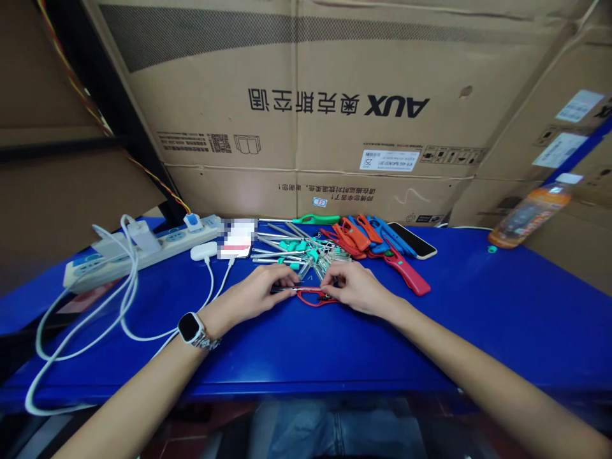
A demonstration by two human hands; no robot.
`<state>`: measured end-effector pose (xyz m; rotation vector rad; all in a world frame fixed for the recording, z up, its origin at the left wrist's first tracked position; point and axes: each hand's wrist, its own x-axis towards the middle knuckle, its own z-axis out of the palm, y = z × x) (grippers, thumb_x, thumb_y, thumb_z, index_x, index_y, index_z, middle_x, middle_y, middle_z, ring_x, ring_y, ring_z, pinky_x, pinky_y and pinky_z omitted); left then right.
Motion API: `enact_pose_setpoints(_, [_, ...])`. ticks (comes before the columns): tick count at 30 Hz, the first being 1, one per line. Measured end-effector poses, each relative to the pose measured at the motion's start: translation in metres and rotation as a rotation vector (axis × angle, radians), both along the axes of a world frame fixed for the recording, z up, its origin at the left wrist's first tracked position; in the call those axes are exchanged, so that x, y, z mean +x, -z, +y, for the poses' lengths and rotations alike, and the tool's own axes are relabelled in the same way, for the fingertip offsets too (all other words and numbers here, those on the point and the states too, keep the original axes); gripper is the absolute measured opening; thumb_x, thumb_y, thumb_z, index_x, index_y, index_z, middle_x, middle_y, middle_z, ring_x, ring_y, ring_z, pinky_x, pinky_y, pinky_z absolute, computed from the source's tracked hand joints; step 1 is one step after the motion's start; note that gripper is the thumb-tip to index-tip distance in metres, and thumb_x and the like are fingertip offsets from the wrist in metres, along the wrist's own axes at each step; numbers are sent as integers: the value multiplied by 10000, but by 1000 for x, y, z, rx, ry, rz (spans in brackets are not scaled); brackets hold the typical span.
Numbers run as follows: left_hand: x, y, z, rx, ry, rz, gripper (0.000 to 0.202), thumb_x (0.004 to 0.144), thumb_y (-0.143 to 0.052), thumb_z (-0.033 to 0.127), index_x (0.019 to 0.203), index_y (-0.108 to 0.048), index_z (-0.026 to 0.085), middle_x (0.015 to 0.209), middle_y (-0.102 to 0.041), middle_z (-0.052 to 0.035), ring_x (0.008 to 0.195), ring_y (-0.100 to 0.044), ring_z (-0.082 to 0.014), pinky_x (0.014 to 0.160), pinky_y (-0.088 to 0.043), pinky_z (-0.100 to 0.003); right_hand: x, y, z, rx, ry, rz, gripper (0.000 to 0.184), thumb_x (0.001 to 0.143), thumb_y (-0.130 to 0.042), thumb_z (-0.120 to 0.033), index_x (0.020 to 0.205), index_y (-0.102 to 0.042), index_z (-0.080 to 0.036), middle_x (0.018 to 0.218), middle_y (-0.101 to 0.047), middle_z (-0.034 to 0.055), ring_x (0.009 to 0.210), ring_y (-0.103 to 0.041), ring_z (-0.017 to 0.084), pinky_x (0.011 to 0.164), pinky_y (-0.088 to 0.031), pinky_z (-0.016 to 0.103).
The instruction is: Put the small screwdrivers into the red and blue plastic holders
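Note:
At the middle of the blue table, a red long-lighter shell (310,305) lies low between my hands, its looped trigger guard showing. My left hand (270,287) is closed in a pinch at the shell's left end, on a thin metal tube. My right hand (354,287) pinches the shell's right end, where small dark parts show under the fingers. Just beyond my fingertips is a pile of metal lighter tubes (275,237), teal triggers (292,245) and clear fuel tanks (308,268). Orange lighter shells (354,234), blue shells (394,237) and another red shell (408,273) lie to the right.
A green lighter (318,218) lies at the back against the cardboard box (306,127). A black phone (415,241) is at the right, with an orange drink bottle (530,213) beyond. On the left are a power strip (176,239), white cables (129,299) and a lit phone (236,237).

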<state>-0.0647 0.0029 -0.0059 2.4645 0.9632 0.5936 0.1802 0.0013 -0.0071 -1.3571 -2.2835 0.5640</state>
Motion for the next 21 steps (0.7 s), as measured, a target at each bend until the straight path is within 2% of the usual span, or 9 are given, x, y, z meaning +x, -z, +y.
enact_pose_setpoints(6, [-2,3,3,28,36,45,224,964,-509,287,975,-699,170,905,-654,-63,823,-605,-170,763,-489,-301,6,3,3,49,-8,118,95,824,-651,-262,775,-709,-205,789,-652,-14,644,-502,102,593,-328,234])
enact_pose_setpoints(9, [-1,2,3,39,15,33,211,949,-540,309,1004,-694,175,949,-656,-67,857,-614,-178,788,-495,-311,10,-1,7,114,51,173,131,851,-610,-278,794,-684,-186,795,-653,-1,644,-515,106,611,-361,242])
enact_pose_setpoints(12, [0,0,2,73,-38,-4,217,946,-549,334,1042,-676,186,973,-644,-61,864,-612,-175,756,-494,-293,11,-8,11,163,143,78,108,830,-629,-297,839,-679,-202,832,-663,-1,681,-545,121,616,-357,253])
enact_pose_setpoints(15, [2,-5,4,150,-73,-13,194,955,-529,319,977,-665,183,906,-629,-46,825,-597,-171,732,-479,-286,9,-14,14,179,204,-39,109,814,-641,-323,843,-674,-222,877,-673,-2,741,-576,143,604,-332,257])
enact_pose_setpoints(21, [21,-23,23,187,-33,103,181,949,-505,267,930,-660,176,903,-661,-58,847,-613,-202,775,-464,-321,6,-18,18,183,199,-107,111,814,-633,-324,804,-665,-218,891,-683,0,765,-595,149,597,-316,256])
